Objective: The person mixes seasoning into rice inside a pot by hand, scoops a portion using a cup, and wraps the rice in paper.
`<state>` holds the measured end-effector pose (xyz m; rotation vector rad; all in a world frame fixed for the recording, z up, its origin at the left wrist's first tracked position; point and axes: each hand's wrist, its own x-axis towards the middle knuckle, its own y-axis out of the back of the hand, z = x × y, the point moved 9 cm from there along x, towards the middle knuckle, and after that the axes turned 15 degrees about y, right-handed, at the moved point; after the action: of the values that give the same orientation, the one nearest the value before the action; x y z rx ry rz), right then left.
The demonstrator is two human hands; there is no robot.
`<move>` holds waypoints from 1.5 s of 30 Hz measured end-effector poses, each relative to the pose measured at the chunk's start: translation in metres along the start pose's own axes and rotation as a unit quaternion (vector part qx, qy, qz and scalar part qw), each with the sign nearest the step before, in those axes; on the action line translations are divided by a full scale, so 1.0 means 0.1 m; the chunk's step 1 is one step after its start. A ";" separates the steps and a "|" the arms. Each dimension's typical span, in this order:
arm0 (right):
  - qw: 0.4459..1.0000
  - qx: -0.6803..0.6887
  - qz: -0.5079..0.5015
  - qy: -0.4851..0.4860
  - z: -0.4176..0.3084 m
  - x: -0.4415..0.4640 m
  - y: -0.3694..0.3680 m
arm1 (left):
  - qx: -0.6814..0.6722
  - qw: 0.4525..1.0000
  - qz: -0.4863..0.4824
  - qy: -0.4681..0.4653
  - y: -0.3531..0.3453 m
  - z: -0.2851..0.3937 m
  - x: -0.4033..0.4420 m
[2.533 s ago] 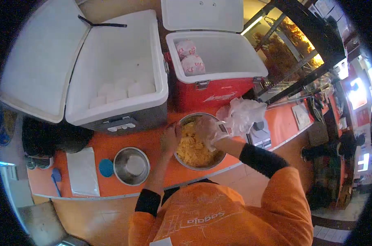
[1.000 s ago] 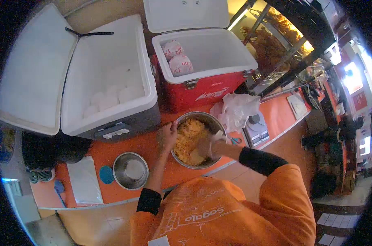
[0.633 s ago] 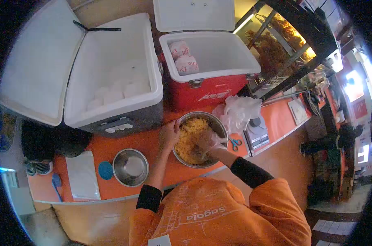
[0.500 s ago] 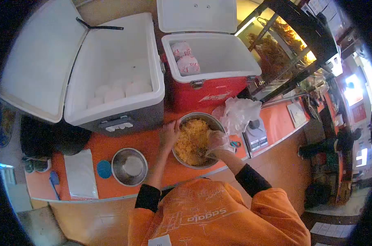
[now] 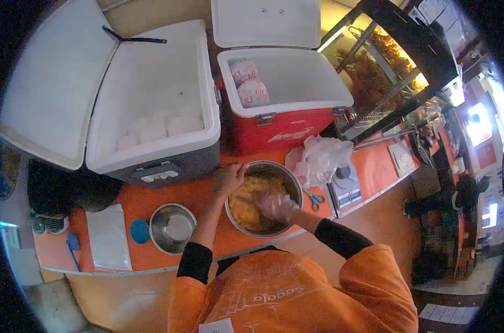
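A round metal mixing bowl [image 5: 296, 191] stands near the counter's front edge, holding a loose orange-yellow food [image 5: 243, 213] that looks like seasoned rice. My left hand [image 5: 231, 178] grips the bowl's upper left rim. Inside the bowl, my right hand [image 5: 275, 206], in a clear plastic glove, presses into the food from the right. Its fingers are blurred and partly sunk in the mix, so their closure is hard to read. Bare metal wall shows on the bowl's right side.
Left of the bowl sit a smaller steel bowl [image 5: 159, 222], a blue disc [image 5: 140, 231] and a white plastic stack [image 5: 109, 238]. Behind are an open grey cooler [image 5: 180, 166] and a red cooler [image 5: 285, 131] with wrapped bundles. Plastic bags [image 5: 321, 161], scissors [image 5: 315, 201] and a scale [image 5: 346, 188] lie right.
My right hand has moved left and deeper into the bowl, and the food is now gathered more to the left. The scissors show more fully. My left hand stays at the rim.
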<state>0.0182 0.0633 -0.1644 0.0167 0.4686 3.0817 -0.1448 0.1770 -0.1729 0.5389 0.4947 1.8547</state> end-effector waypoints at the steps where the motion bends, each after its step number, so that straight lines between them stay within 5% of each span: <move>1: 1.000 0.018 0.018 0.006 0.35 0.08 0.23 | 0.034 0.998 -0.052 -0.001 -0.03 0.06 0.03; 2: 0.943 0.291 0.152 -0.056 1.10 0.24 0.55 | 0.069 0.992 -0.102 -0.003 -0.06 0.11 0.05; 4: 0.792 0.535 0.271 -0.109 1.49 0.20 0.53 | 0.099 0.992 -0.070 -0.026 0.01 0.23 0.07; 7: 0.757 0.652 -0.035 -0.016 0.96 0.07 -0.07 | 0.144 0.988 -0.054 -0.016 0.15 0.42 -0.02; 9: 0.755 0.594 -0.263 0.092 1.11 -0.05 -0.21 | 0.160 0.985 -0.069 0.012 0.10 0.34 -0.10; 11: 0.755 0.630 -0.176 0.039 0.91 -0.08 -0.33 | -0.005 0.999 0.024 0.044 0.23 0.15 -0.32; 13: 0.746 0.661 -0.086 -0.012 0.90 0.05 -0.24 | -0.004 0.992 0.022 0.122 0.40 0.18 -0.67; 14: 0.692 0.682 -0.238 -0.007 0.68 0.16 -0.28 | -0.006 0.979 0.023 0.202 0.48 0.12 -0.81; 16: 0.619 0.686 -0.381 0.004 0.14 0.10 -0.39 | -0.015 0.978 0.041 0.202 0.51 0.18 -0.90; 19: 0.694 0.628 -0.353 0.007 -0.62 0.08 -0.77 | -0.019 0.980 0.074 0.186 0.58 0.18 -0.95; 20: 0.757 0.618 -0.205 -0.054 -0.31 0.16 -0.70 | -0.012 0.983 0.087 0.163 0.57 0.19 -0.94; 22: 0.799 0.588 -0.052 -0.114 0.04 0.19 -0.60 | -0.015 0.982 0.077 0.173 0.50 0.08 -0.91; 26: 0.759 0.599 -0.233 -0.107 -0.08 0.03 -0.79 | -0.027 0.978 0.045 0.200 0.62 0.22 -0.93; 30: 0.576 0.677 -0.373 -0.267 0.57 -0.33 -0.66 | 0.001 0.978 0.040 0.204 0.62 0.17 -0.91; 31: 0.583 0.674 -0.364 -0.271 0.51 -0.32 -0.70 | -0.030 0.978 0.022 0.204 0.57 0.15 -0.88; 36: 0.656 0.692 -0.228 -0.195 0.03 0.06 -1.02 | -0.030 0.991 0.030 0.126 0.57 0.17 -0.65; 38: 0.676 0.702 -0.184 -0.128 -0.08 0.24 -1.11 | -0.016 0.983 -0.091 0.159 0.43 0.10 -0.54; 45: 0.673 0.724 -0.130 0.075 -0.26 0.61 -0.85 | -0.055 0.992 -0.108 0.038 0.25 0.00 -0.15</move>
<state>-0.0414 0.1383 -0.2140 -0.2365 2.3909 1.6211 -0.1585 0.1546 -0.1604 0.3276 0.4778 1.6885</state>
